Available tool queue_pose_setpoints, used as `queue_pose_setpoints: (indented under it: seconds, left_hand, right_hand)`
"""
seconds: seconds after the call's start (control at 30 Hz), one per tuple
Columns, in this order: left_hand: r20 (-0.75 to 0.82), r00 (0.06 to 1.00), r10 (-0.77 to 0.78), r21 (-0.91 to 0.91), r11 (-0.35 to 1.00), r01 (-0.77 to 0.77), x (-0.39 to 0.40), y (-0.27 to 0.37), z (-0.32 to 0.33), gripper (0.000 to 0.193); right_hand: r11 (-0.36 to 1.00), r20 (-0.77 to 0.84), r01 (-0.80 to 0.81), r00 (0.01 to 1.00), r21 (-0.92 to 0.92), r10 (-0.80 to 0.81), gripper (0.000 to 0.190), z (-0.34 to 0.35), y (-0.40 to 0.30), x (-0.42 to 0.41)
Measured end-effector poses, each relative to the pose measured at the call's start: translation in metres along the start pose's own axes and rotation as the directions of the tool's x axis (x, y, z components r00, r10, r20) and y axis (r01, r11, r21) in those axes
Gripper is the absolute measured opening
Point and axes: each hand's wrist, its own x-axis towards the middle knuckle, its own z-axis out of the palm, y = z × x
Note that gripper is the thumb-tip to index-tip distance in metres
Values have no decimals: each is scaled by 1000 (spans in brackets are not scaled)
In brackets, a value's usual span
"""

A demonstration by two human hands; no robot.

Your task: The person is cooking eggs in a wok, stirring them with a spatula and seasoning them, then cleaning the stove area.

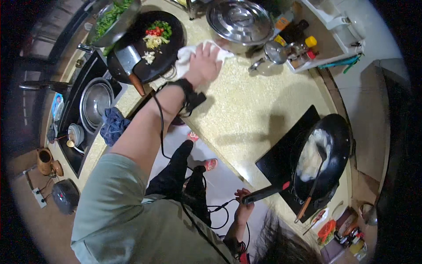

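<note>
My left hand (204, 64) lies with spread fingers on a white cloth (184, 56) on the speckled countertop (230, 105). Beside it, a round black board (155, 71) carries a cleaver (127, 59), chopped green and red peppers (158, 29) and minced pale pieces (149, 57). Partly covered by the wok handle (265, 193), my right hand (243, 213) is at the counter's front edge; whether it grips the handle is unclear. Pale food (306, 161) and a wooden-handled ladle (311, 191) are in the black wok (339, 138), which sits on a black hob (290, 142).
A lidded steel pot (240, 23) and a glass jug (268, 57) stand past the cloth, near a bottle rack (303, 67). Leafy greens (110, 19) fill a steel bowl. On the left are a sink with metal bowls (97, 102) and a blue cloth (113, 127). Cables hang around me.
</note>
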Motion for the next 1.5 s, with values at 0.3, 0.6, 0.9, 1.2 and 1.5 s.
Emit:
queue_pose_setpoints:
  seconds: [0.3, 0.6, 0.9, 1.2, 1.5]
  left_hand:
    - [44, 963, 266, -106, 960, -261, -144, 43, -19, 46]
    - [16, 938, -346, 49, 937, 345, -131, -25, -30, 66]
    - [215, 977, -1, 37, 999, -7, -175, 75, -32, 57]
    - [235, 399, 886, -729, 433, -531, -222, 128, -42, 35]
    - [221, 360, 906, -639, 414, -649, -155, 35, -37, 16]
  right_hand:
    - [994, -14, 38, 999, -99, -39, 20, 10, -15, -2]
    - [998, 10, 65, 998, -13, -65, 26, -4, -9, 1]
    - [998, -20, 69, 997, -6, -69, 19, -21, 2, -22]
    - [991, -150, 125, 980, -47, -131, 23, -42, -19, -52]
    - [798, -409, 435, 694, -417, -592, 18, -78, -97, -69]
